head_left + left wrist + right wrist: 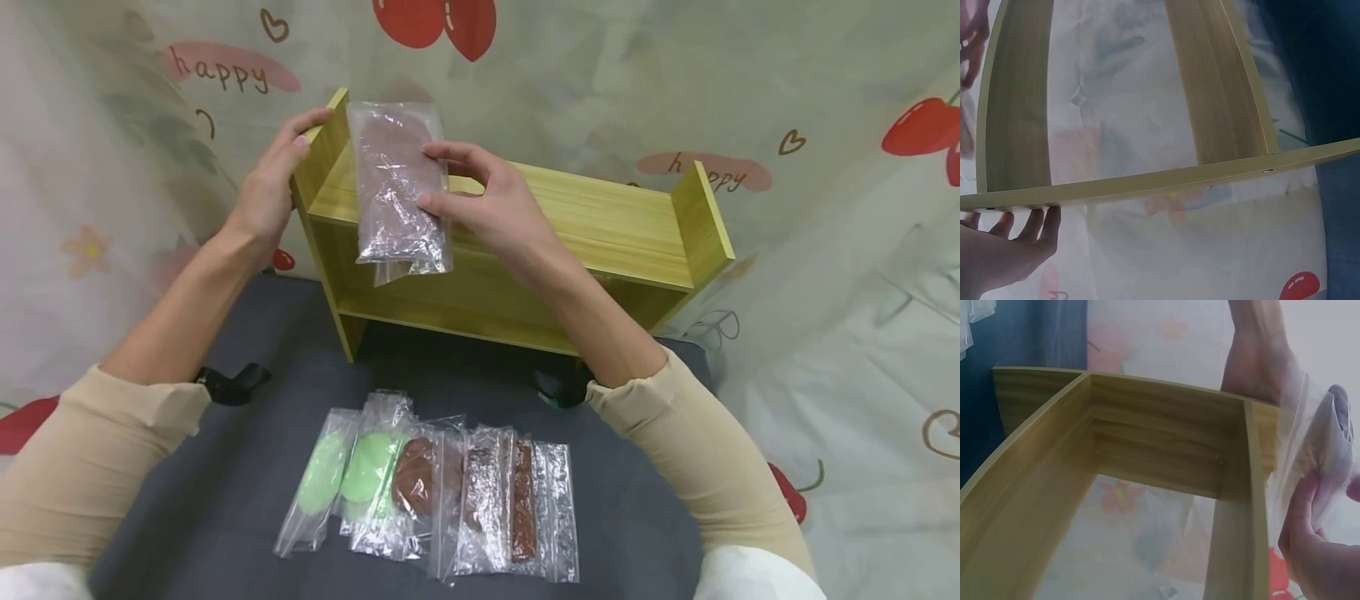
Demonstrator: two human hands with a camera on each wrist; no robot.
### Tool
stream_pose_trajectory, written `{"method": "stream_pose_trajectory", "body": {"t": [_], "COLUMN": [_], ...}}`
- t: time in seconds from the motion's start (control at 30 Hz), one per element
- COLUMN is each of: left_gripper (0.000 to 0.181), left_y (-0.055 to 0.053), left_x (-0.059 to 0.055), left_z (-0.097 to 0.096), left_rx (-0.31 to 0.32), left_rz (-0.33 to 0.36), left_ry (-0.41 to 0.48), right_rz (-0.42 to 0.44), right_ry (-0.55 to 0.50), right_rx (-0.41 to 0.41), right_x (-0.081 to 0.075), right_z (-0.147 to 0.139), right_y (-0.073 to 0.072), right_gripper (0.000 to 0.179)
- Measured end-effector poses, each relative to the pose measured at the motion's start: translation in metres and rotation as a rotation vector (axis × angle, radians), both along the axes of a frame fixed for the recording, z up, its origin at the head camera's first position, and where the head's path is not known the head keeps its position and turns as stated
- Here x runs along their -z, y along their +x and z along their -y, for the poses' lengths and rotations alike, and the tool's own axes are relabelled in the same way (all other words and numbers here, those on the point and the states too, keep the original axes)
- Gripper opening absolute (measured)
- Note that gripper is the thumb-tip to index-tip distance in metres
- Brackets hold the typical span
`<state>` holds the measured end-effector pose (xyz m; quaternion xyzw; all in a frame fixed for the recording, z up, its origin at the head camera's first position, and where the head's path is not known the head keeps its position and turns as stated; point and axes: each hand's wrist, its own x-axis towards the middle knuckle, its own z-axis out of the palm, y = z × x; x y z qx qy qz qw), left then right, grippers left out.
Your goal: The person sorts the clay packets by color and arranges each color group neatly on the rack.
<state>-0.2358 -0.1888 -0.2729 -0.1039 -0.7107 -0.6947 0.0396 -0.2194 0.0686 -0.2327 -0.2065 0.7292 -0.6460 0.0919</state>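
My right hand (pixel 498 200) pinches a clear plastic bag (pixel 397 183) by its right edge, thumb and fingers apart on it. Inside shows a flat, rounded, mauve-brown piece; its exact kind is unclear. The bag hangs in front of the left end of the wooden shelf's (pixel 615 225) upper board. My left hand (pixel 266 187) touches the outer side of the shelf's left panel, near its top. In the left wrist view, the left hand's fingertips (pixel 1052 215) meet that panel from outside. From the right wrist, the bag (pixel 1319 450) appears beside the upper board.
On the dark grey table (pixel 240 467), several clear bags lie overlapping in a row: green pieces (pixel 322 471) left, brown ones (pixel 415 475) in the middle, and dark brown strips (pixel 523 500) right. A patterned curtain (pixel 555 75) hangs behind the two-tier shelf.
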Motion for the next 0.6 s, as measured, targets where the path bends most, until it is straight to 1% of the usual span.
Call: {"method": "stream_pose_trajectory", "body": {"t": [0.03, 0.13, 0.27, 0.4, 0.47, 0.6], "left_gripper": [0.046, 0.046, 0.047, 0.047, 0.046, 0.047], "left_y": [0.000, 0.000, 0.001, 0.001, 0.001, 0.000], "left_x": [0.000, 0.000, 0.001, 0.002, 0.003, 0.003], "left_z": [0.000, 0.000, 0.000, 0.000, -0.001, -0.001], "left_rx": [0.000, 0.003, 0.003, 0.001, 0.003, -0.008], "left_rz": [-0.004, -0.018, -0.041, -0.056, -0.061, -0.072], "left_ry": [-0.004, -0.005, -0.016, -0.016, -0.004, -0.046], "right_rz": [-0.001, 0.043, 0.122, 0.161, 0.173, 0.162], "right_ry": [0.010, -0.003, -0.079, -0.120, -0.113, -0.071], "right_rx": [0.013, 0.041, 0.063, 0.075, 0.084, 0.084], "right_x": [0.000, 0.002, 0.004, 0.005, 0.006, 0.007], "right_z": [0.002, 0.009, 0.019, 0.027, 0.031, 0.038], "right_y": [-0.002, -0.009, -0.017, -0.026, -0.030, -0.037], "right_gripper": [0.049, 0.050, 0.052, 0.055, 0.057, 0.061]}}
